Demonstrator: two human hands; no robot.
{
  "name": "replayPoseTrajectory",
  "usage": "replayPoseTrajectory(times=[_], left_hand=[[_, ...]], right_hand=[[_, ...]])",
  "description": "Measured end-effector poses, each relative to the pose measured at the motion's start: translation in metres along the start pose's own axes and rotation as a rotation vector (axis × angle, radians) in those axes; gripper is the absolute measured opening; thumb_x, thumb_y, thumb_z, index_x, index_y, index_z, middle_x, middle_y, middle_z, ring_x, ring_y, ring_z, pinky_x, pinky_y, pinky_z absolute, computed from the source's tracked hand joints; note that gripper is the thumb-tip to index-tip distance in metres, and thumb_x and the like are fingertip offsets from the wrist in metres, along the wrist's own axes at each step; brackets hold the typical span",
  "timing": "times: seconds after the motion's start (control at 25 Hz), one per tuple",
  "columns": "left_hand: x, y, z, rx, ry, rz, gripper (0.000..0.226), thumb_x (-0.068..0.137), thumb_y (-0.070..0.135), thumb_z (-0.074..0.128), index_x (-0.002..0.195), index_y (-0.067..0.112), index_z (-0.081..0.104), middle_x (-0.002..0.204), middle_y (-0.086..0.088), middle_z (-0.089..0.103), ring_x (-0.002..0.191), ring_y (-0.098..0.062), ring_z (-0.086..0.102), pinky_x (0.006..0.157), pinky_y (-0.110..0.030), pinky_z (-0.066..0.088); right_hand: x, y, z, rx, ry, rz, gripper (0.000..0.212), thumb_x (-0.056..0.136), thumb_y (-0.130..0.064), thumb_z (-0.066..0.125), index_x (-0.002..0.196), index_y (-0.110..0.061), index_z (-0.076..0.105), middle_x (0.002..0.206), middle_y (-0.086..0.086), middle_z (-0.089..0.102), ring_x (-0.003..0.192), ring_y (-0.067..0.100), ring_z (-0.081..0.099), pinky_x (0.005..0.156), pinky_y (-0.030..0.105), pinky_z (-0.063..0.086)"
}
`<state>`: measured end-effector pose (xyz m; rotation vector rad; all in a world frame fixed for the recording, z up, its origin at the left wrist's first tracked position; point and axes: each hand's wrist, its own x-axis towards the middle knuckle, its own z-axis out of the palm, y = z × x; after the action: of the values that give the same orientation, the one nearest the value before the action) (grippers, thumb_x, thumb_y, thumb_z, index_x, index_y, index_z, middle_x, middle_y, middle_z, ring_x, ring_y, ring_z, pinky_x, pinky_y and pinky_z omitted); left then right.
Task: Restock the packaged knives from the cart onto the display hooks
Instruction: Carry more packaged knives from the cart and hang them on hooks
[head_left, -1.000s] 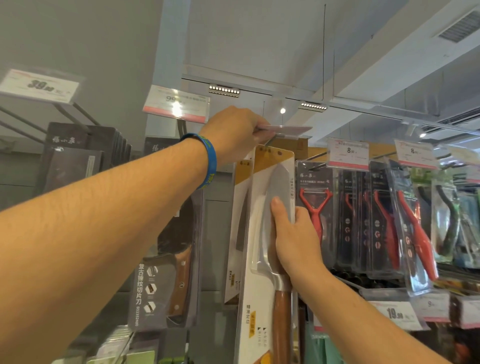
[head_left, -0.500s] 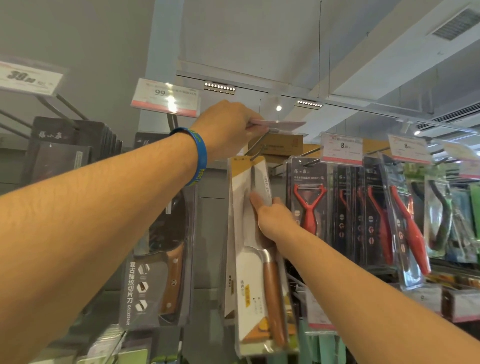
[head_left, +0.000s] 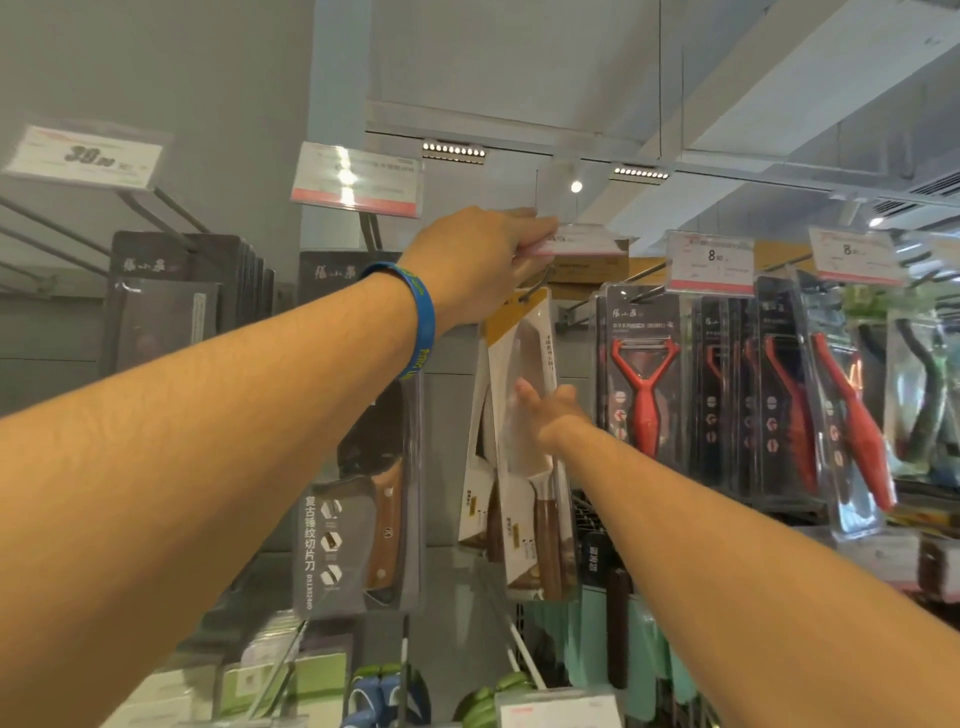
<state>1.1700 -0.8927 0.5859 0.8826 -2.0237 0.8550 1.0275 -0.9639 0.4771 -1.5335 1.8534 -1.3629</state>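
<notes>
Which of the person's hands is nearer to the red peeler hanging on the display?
Right. The right hand rests on the knife package just beside the red peeler; the left hand is higher up, pinching the price tag.

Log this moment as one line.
left hand: holds price tag up | right hand: touches knife pack | knife pack: on hook
</notes>
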Motion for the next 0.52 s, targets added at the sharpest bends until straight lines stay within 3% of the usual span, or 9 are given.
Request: replayPoseTrajectory(times=[0.08,0.12,0.2,0.28,0.4,0.52], left_hand=[[-0.012,0.005,0.008,-0.015,-0.019,-0.02,0.053,0.104,0.043,0.039,0.154,0.035,0.025,0.166,0.005,0.01,0.14,-0.028,0.039,0.107,-0.044,0.042],[-0.022,0.009,0.013,-0.046,-0.005,-0.028,0.056,0.104,0.043,0.039,0.155,0.034,0.021,0.166,0.005,0.002,0.14,-0.028,0.038,0.107,-0.044,0.041],[-0.05,0.017,0.024,-0.201,0.042,-0.082,0.059,0.103,0.041,0.042,0.157,0.033,0.019,0.166,0.004,0.003,0.14,-0.023,0.038,0.108,-0.041,0.04],[-0.082,0.023,0.04,-0.431,0.075,-0.22,0.054,0.102,0.04,0.046,0.153,0.033,0.031,0.159,0.004,0.031,0.132,-0.015,0.046,0.108,-0.036,0.041],[-0.132,0.045,0.068,-0.89,-0.018,-0.536,0.031,0.099,0.042,0.05,0.126,0.032,0.062,0.119,0.006,0.07,0.096,-0.009,0.067,0.08,-0.033,0.055],[-0.18,0.085,0.079,-1.214,-0.05,-0.635,0.021,0.099,0.037,0.052,0.102,0.029,0.071,0.09,0.0,0.076,0.062,-0.009,0.065,0.046,-0.022,0.045]], right_hand=[[-0.006,0.003,-0.008,-0.245,-0.101,-0.05,0.05,0.11,-0.046,0.03,0.152,-0.019,0.034,0.152,0.019,0.043,0.125,0.037,0.052,0.099,0.046,0.042],[-0.011,0.007,-0.01,-0.367,-0.131,-0.089,0.051,0.111,-0.04,0.029,0.154,-0.012,0.037,0.154,0.019,0.043,0.135,0.036,0.047,0.107,0.043,0.037],[-0.025,0.014,-0.016,-0.442,-0.056,-0.156,0.05,0.109,-0.039,0.037,0.138,-0.003,0.055,0.138,0.019,0.059,0.124,0.034,0.056,0.099,0.039,0.044],[-0.039,0.02,-0.029,-0.331,0.1,-0.273,0.04,0.105,-0.039,0.051,0.124,-0.006,0.063,0.121,0.013,0.068,0.107,0.028,0.063,0.088,0.037,0.051],[-0.08,0.033,-0.051,0.027,0.131,-0.5,0.019,0.101,-0.032,0.06,0.107,-0.018,0.072,0.094,-0.002,0.076,0.088,0.017,0.072,0.082,0.035,0.056],[-0.146,0.075,-0.07,0.234,0.079,-0.625,0.013,0.099,-0.028,0.064,0.091,-0.023,0.072,0.076,-0.003,0.075,0.063,0.011,0.071,0.058,0.02,0.052]])
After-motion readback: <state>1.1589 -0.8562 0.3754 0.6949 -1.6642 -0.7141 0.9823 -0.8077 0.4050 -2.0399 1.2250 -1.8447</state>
